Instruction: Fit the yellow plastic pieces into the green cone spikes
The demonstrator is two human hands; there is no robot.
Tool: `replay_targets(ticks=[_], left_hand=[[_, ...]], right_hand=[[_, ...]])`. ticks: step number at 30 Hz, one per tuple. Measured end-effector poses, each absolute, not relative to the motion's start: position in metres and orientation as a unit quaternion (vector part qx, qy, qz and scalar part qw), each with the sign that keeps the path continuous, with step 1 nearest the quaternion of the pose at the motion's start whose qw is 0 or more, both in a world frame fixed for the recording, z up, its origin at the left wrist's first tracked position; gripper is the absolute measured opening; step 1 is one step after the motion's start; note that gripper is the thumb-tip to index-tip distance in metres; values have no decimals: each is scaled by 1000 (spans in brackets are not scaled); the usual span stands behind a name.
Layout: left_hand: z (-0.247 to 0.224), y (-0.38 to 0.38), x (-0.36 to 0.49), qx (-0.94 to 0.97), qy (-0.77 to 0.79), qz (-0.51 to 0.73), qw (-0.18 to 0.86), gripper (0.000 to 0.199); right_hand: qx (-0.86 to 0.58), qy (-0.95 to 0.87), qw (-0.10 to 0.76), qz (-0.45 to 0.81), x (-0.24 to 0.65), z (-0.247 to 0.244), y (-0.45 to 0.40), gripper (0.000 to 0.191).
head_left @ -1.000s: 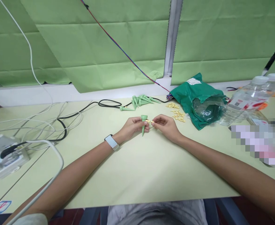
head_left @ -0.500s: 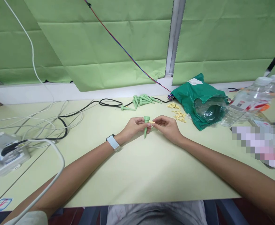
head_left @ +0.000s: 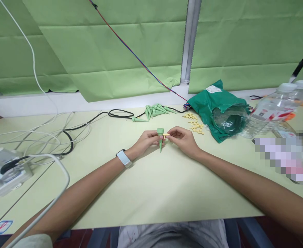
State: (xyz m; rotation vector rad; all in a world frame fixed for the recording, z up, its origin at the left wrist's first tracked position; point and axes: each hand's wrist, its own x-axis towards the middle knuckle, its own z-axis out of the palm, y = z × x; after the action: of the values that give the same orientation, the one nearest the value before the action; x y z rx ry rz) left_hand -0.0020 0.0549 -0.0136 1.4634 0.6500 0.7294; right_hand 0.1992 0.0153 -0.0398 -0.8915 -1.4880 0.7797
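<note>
Over the middle of the table, my left hand [head_left: 151,138] grips a green plastic watering spike [head_left: 160,132] upright, its point downward. From the right, my right hand [head_left: 182,138] pinches a small yellow valve [head_left: 165,135] between thumb and fingertips. The valve lies against the side of the spike, just under its wide cap; whether it is seated in the spike I cannot tell. Beyond my hands lies a pile of similar green spikes [head_left: 156,110]. Several loose yellow valves [head_left: 196,126] lie right of that pile.
An opened green plastic bag [head_left: 208,103] sits at the back right, beside clear water bottles [head_left: 267,106]. White and black cables run across the left side, near a white device [head_left: 7,172]. A blurred flat item [head_left: 283,158] is at the right.
The yellow valve has turned a little in my right fingertips, so its cross-shaped end shows more. The spike stands slightly straighter in my left hand. The whole view has shifted slightly.
</note>
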Motion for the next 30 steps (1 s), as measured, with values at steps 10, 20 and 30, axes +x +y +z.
replay_targets(ticks=[10,20,30], left_hand=[[-13,56,-2,637,285,311,645,29],[-12,54,-1,631,285,315,649,31],[-14,56,-3,631,282,306,655,29]], right_hand=[[-389,-610,591,356,201,-41,18,26],[-418,-620,522,411,203,-40,20,48],[-416,-644,505,397,202,-38,15,52]])
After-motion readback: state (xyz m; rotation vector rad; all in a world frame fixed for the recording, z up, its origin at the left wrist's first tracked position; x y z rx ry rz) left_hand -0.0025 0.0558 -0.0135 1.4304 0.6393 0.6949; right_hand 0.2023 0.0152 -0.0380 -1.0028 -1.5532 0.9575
